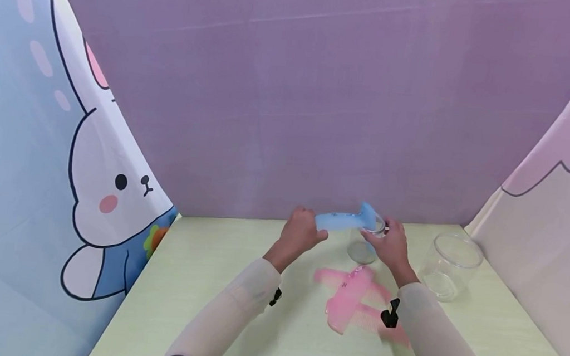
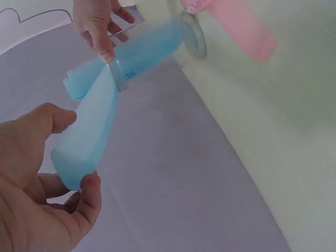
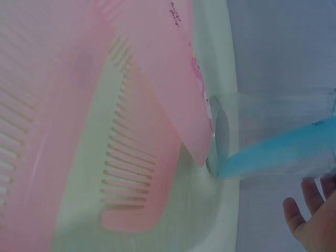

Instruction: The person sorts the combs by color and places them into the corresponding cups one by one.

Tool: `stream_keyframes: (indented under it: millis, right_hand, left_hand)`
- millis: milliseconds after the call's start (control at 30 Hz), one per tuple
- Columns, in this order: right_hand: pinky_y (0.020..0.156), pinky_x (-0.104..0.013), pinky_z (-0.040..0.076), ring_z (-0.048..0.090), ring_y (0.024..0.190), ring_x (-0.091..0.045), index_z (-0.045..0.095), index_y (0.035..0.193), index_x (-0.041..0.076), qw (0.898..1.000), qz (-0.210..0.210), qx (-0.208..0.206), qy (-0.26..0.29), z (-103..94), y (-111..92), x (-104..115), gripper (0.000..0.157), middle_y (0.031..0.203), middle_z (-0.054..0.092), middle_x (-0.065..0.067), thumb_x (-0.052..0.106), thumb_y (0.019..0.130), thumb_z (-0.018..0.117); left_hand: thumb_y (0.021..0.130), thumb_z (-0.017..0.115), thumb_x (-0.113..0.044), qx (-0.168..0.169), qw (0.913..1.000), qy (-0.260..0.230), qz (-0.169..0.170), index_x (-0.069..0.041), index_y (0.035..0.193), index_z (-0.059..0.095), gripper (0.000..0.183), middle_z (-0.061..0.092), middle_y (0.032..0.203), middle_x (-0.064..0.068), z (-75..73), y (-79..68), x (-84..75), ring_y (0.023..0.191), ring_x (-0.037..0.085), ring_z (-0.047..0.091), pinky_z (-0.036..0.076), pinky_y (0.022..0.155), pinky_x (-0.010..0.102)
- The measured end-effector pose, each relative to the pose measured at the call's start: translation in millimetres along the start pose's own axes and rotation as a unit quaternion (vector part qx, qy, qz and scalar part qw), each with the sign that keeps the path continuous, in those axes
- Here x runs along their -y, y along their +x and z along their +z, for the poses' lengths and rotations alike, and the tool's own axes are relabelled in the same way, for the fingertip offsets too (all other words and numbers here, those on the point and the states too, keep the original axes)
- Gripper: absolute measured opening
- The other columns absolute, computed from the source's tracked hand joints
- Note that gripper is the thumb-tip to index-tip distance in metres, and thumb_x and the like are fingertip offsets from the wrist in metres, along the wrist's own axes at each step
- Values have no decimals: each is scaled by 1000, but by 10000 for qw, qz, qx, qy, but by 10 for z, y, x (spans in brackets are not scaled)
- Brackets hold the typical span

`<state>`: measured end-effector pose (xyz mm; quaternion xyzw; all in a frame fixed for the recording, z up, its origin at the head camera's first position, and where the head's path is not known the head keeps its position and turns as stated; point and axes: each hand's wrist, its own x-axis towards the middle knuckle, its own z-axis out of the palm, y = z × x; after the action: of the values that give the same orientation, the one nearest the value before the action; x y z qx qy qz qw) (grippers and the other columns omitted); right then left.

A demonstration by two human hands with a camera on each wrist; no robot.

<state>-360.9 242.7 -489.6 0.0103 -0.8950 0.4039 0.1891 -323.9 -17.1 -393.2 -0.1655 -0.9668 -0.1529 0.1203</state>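
Note:
My left hand (image 1: 302, 231) grips one end of a blue comb (image 1: 338, 222), holding it raised and nearly level in the head view. The comb's far end reaches the mouth of a clear glass jar (image 2: 195, 38). Inside that jar leans another blue comb (image 2: 152, 48), its toothed end standing out past the rim. On the jar's right side, my right hand (image 1: 393, 245) holds it near the rim with thumb and fingers. Several pink combs (image 1: 351, 295) lie overlapping on the table in front of the jar, with wide teeth showing on one pink comb (image 3: 139, 210).
A second, wider clear glass jar (image 1: 440, 282) stands at the right of the pale table (image 1: 216, 284). A purple cloth (image 1: 291, 100) rises along the table's back edge. Cartoon-printed cloths flank both sides, with a rabbit (image 1: 97, 197) on the left.

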Motion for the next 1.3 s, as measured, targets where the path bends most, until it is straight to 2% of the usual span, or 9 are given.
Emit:
stream_keyframes:
  millis: [200, 333, 433, 500, 600, 700, 1000, 1133, 1300]
  right_hand:
    - [79, -37, 47, 54, 109, -35, 57, 120, -2, 10000, -64, -16, 29, 6, 2, -12, 55, 119, 53, -23, 37, 89, 79]
    - [80, -38, 47, 53, 109, -35, 55, 122, -3, 10000, -81, -48, 6, 8, 6, -16, 56, 119, 54, -23, 36, 89, 79]
    - [79, -38, 46, 53, 108, -35, 55, 119, -3, 10000, -73, -67, 3, 11, 7, -20, 54, 118, 54, -23, 34, 88, 80]
    - [79, -38, 45, 53, 107, -35, 55, 116, -2, 10000, -61, -73, 28, 14, 10, -19, 51, 117, 55, -22, 33, 88, 80]
    - [80, -41, 47, 53, 108, -35, 56, 118, -2, 9999, -70, -73, 45, 17, 12, -9, 53, 117, 55, -23, 34, 88, 80]
    - [84, -47, 50, 53, 111, -37, 56, 126, -4, 9999, -69, -53, 87, 11, 9, 2, 59, 121, 55, -24, 35, 88, 80]
    - [92, -56, 51, 54, 116, -43, 49, 136, -8, 9999, -66, -13, 102, -36, 16, 12, 67, 130, 50, -28, 33, 91, 76]
    - [92, -57, 52, 54, 117, -43, 49, 137, -8, 9999, -23, 56, 133, -29, 9, 10, 66, 130, 51, -28, 33, 91, 76]
    - [90, -55, 53, 55, 115, -41, 52, 133, -6, 9999, -37, 96, 89, -23, 0, -5, 65, 126, 53, -26, 37, 91, 76]
  left_hand:
    - [92, 69, -34, -242, 9992, 192, 257, -9, 63, 54, 42, 60, 74, 6, -16, 85, -105, 90, 20, 60, 50, 77, 30]
    - [92, 76, -33, -612, 9971, -437, 135, -1, 109, 71, 37, 71, 107, 12, 24, 156, -192, 109, 25, 64, 56, 92, 33]
    - [90, 79, -27, -860, 9876, -1305, 142, 0, 137, 59, 57, 67, 124, 14, 81, 214, -261, 114, 25, 65, 57, 95, 32]
    - [90, 79, -21, -879, 9776, -1893, 279, 1, 142, 53, 62, 65, 128, 15, 121, 244, -296, 115, 23, 67, 57, 95, 30]
    - [90, 78, -11, -644, 9592, -2703, 526, 3, 150, 41, 73, 59, 140, 18, 173, 276, -319, 124, 25, 66, 55, 98, 30]
    - [92, 75, -10, -230, 9538, -2911, 712, 2, 159, 25, 84, 46, 155, 17, 209, 298, -310, 138, 27, 55, 50, 106, 32]
    - [98, 66, -22, 833, 9691, -2122, 936, -12, 164, 13, 86, 15, 172, 8, 154, 416, -403, 159, 25, 18, 28, 125, 46]
    - [99, 65, -28, 1355, 9671, -2030, 716, -15, 165, 10, 87, 9, 173, 10, 176, 391, -469, 159, 27, 14, 28, 124, 49]
    - [100, 65, -26, 1286, 9714, -1937, 484, -16, 165, 12, 85, 17, 171, 8, 247, 301, -414, 157, 26, 23, 33, 122, 45]
